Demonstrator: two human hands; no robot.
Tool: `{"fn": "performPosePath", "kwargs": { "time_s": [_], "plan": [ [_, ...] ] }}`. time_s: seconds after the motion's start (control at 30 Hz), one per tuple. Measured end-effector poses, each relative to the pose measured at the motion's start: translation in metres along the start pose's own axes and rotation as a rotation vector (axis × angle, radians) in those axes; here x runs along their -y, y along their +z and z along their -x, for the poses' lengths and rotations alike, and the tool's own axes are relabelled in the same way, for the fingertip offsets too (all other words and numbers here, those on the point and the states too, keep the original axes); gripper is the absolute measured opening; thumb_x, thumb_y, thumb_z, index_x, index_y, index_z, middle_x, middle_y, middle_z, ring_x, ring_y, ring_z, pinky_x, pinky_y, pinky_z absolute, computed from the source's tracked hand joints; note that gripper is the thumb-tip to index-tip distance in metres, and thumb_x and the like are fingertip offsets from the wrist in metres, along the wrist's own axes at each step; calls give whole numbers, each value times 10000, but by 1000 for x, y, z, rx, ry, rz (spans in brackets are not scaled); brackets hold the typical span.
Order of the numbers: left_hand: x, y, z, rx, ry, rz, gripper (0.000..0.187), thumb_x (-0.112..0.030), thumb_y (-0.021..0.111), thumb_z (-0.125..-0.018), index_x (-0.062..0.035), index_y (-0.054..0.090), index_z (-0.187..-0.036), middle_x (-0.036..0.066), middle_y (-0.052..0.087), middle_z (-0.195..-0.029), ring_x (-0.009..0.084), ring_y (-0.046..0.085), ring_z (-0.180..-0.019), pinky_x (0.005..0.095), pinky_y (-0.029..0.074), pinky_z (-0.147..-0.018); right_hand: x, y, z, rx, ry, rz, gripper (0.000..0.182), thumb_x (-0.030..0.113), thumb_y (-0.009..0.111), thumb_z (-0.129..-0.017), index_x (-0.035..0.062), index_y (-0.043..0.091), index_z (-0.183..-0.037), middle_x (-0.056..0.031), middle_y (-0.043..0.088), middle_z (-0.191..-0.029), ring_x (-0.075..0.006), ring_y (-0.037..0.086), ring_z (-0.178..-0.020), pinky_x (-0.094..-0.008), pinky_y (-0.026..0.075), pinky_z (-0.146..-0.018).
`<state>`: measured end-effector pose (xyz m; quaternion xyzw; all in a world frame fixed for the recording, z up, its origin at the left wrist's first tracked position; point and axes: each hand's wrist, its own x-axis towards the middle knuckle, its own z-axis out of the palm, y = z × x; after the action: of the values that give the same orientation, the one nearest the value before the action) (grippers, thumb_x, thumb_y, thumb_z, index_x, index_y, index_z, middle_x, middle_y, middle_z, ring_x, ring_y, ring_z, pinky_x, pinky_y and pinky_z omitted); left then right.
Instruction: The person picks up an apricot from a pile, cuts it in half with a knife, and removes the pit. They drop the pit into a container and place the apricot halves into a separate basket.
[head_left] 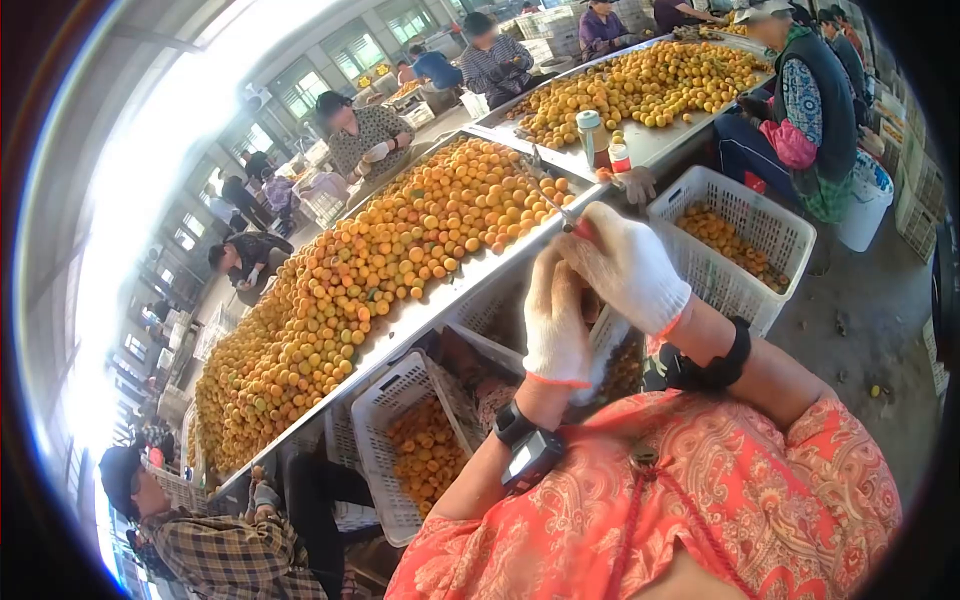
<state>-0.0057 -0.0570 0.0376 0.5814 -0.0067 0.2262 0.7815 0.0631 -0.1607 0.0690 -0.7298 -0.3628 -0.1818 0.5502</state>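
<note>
Both my hands wear white knit gloves and meet in front of me, beside the metal table's near edge. My right hand [630,265] is closed around the red handle of a small knife [584,229], its thin blade pointing up and away toward the table. Close against it, my left hand [555,315] has its fingers curled inward; whatever they hold is hidden. Beyond my hands a large heap of orange apricots [400,255] covers the metal table [425,312].
A white crate [668,212] of fruit stands at my right, another crate [372,420] below the table at left. A bottle [590,135] and a red-and-white container [619,155] stand on the tabletop. Several people sit around the tables; a white bucket [862,205] is at far right.
</note>
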Motion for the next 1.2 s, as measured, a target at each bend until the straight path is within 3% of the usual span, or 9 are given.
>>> {"fn": "performPosePath", "kwargs": {
  "time_s": [0.33,0.37,0.63,0.73,0.87,0.9,0.97,1.1,1.2],
  "plan": [
    [-25,27,3,-254,-441,393,278,-383,522,-1017,-193,578,-1212,-41,645,-902,67,593,-670,202,426,-549,-6,12,-3,88,76,-54,359,385,659,-911,41,590,-834,-196,623,-712,-388,638,-707,-429,484,-617],
    [-11,9,1,-182,-479,405,339,-449,547,-984,-194,602,-1200,18,683,-1169,218,659,-1071,380,521,-913,-7,12,-2,89,32,-31,338,377,665,-904,54,595,-834,-181,630,-701,-380,645,-695,-433,492,-608],
    [1,0,10,-174,-595,522,522,-554,412,-999,-127,583,-1245,115,652,-1216,321,649,-1092,489,532,-937,-7,15,7,116,-268,145,236,271,732,-855,82,591,-851,-153,630,-688,-362,645,-639,-427,502,-553],
    [-5,1,6,-244,-661,499,467,-520,437,-999,-130,606,-1192,108,685,-1151,301,664,-1052,439,548,-886,-18,20,9,59,-254,125,230,251,715,-867,72,570,-856,-172,618,-693,-381,633,-649,-437,490,-555],
    [22,-37,-8,309,-530,870,294,-419,456,-1006,-198,572,-851,-53,511,-587,114,502,-571,296,426,-570,-36,31,8,52,562,-691,246,197,615,-983,63,545,-789,50,477,-652,-13,425,-611,-252,366,-489],
    [25,-31,-8,308,-529,865,294,-419,456,-1006,-198,572,-851,-53,511,-587,114,502,-571,296,426,-570,-46,35,10,112,505,-659,227,233,614,-986,77,550,-833,58,504,-671,-17,495,-618,-247,394,-509],
    [-4,0,-4,-443,-660,627,265,-409,473,-1004,-210,581,-866,-57,504,-604,104,475,-558,267,366,-528,-35,39,16,174,378,-349,243,270,636,-966,52,537,-930,11,562,-700,-71,608,-679,-251,460,-562],
    [6,-19,-4,-243,-505,591,223,-392,503,-999,-198,599,-945,-61,545,-691,90,473,-556,262,343,-515,-21,34,18,182,52,38,251,238,674,-935,33,531,-966,-34,601,-743,-92,630,-700,-259,496,-587],
    [6,-29,1,-105,-392,514,181,-323,518,-997,-178,610,-1055,-54,561,-709,83,496,-561,251,348,-501,-21,27,13,365,349,-389,221,195,686,-923,40,538,-977,-22,606,-765,-68,624,-721,-247,499,-593]
  ]
}}
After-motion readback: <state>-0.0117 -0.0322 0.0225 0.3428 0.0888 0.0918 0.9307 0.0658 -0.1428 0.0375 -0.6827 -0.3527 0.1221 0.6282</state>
